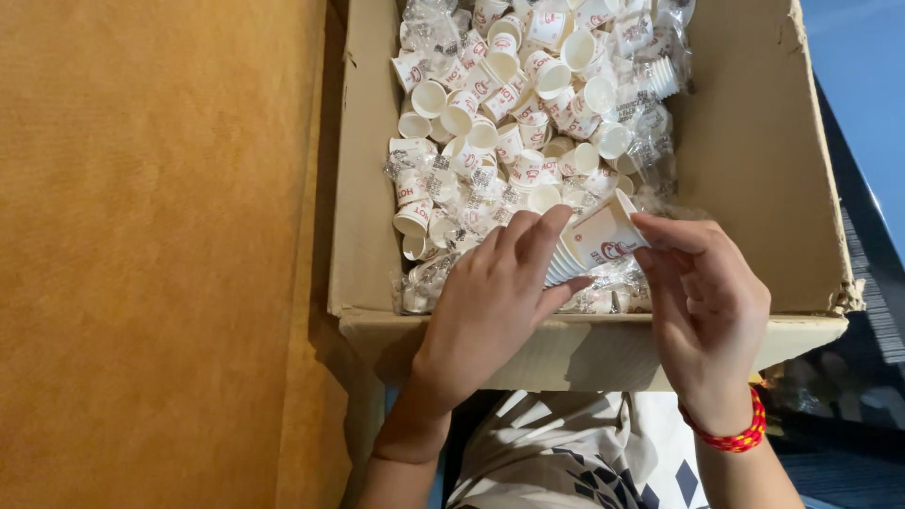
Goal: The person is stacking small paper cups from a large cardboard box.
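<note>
We hold a nested stack of paper cups (592, 243) over the near edge of the cardboard box (363, 188), tilted so its rims point toward seven o'clock. Our left hand (495, 297) closes its fingers (542, 231) around the rims; our right hand (707, 306) pinches the top cup's base, steadying it. Loose cups (500, 94) fill the box toward twelve o'clock.

Both forearms reach forward, left hand (495, 297) curled closed in a grip, right hand (705, 306) pinching fingertips.
</note>
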